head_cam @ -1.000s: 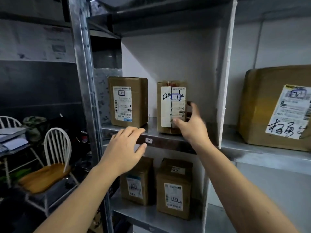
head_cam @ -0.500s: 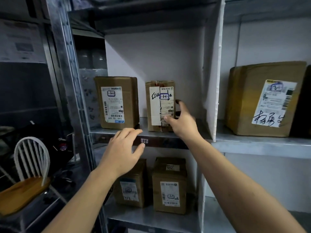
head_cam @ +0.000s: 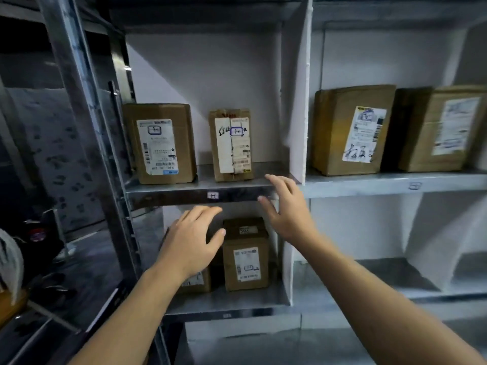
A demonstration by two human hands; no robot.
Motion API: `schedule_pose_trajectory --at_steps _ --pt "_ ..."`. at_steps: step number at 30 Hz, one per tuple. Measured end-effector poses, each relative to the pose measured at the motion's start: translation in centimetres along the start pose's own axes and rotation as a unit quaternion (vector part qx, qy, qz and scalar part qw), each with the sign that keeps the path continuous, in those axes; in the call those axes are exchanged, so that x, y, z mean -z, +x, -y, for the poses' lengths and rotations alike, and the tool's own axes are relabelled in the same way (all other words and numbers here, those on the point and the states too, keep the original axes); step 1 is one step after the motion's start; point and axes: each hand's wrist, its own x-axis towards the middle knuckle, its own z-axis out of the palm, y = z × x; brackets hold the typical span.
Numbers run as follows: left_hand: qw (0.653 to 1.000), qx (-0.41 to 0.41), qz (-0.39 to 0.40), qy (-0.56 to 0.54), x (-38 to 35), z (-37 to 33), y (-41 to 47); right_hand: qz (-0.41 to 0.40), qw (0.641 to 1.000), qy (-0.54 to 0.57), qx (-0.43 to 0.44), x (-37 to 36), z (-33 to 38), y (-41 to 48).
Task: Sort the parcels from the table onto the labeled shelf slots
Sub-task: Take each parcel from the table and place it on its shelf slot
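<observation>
Two brown parcels stand upright in the shelf slot marked H: a wider parcel on the left and a narrow taped parcel with handwriting on its white label. My right hand hovers open just below and right of the narrow parcel, in front of the shelf edge, touching nothing. My left hand is open lower down, in front of the slot below, where a small parcel stands and another is mostly hidden behind the hand.
A white divider separates the H slot from the right slot, which holds two large brown boxes. A metal upright bounds the shelf on the left. The lower right compartment holds nothing visible.
My right hand has let go of the narrow parcel and drawn back below the shelf edge. My left hand has dropped lower. The view has shifted right.
</observation>
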Motion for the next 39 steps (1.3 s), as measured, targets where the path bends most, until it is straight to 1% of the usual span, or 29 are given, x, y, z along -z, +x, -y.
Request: schedule_pose_trajectory --at_steps 2,5,9,13,15,19,24,28,31,35,39 --pt "1.000 -0.005 0.027 -0.009 -1.2 -1.0 -1.0 0.014 0.997 -0.071 0.003 0.8 -1.2 -3.0" --pt "0.997 -0.021 0.070 -0.031 -3.4 -3.1 -2.3 0.043 0.983 -0.178 -0.009 2.1 -3.6 -7.5" --pt "0.990 -0.064 0.114 -0.056 -6.4 -7.5 -3.4 0.073 0.953 -0.285 -0.068 4.9 -6.5 -13.3" --pt "0.981 -0.118 0.143 -0.053 -9.5 -12.4 -3.9 0.078 0.919 -0.365 -0.125 9.0 -8.9 -18.4" --pt "0.974 -0.143 0.169 -0.038 -11.3 -14.7 -4.0 0.075 0.907 -0.389 -0.144 11.3 -10.1 -20.7" --pt "0.960 -0.202 0.193 -0.034 -14.9 -20.8 -4.3 0.063 0.881 -0.430 -0.187 16.6 -12.6 -25.0" --pt "0.935 -0.265 0.230 -0.051 -18.9 -31.6 -5.3 0.062 0.848 -0.459 -0.256 24.8 -16.4 -30.4" --pt "0.913 -0.321 0.240 -0.074 -21.6 -42.1 -6.4 0.046 0.826 -0.482 -0.289 32.7 -19.7 -35.1" --pt "0.897 -0.358 0.242 -0.090 -23.5 -50.2 -7.2 0.034 0.803 -0.503 -0.320 38.9 -22.1 -39.0" --pt "0.874 -0.397 0.251 -0.127 -25.7 -60.5 -8.9 0.028 0.769 -0.515 -0.377 46.8 -24.8 -44.8" --pt "0.858 -0.418 0.258 -0.150 -27.5 -68.7 -10.9 0.024 0.740 -0.518 -0.429 52.8 -26.3 -49.8"
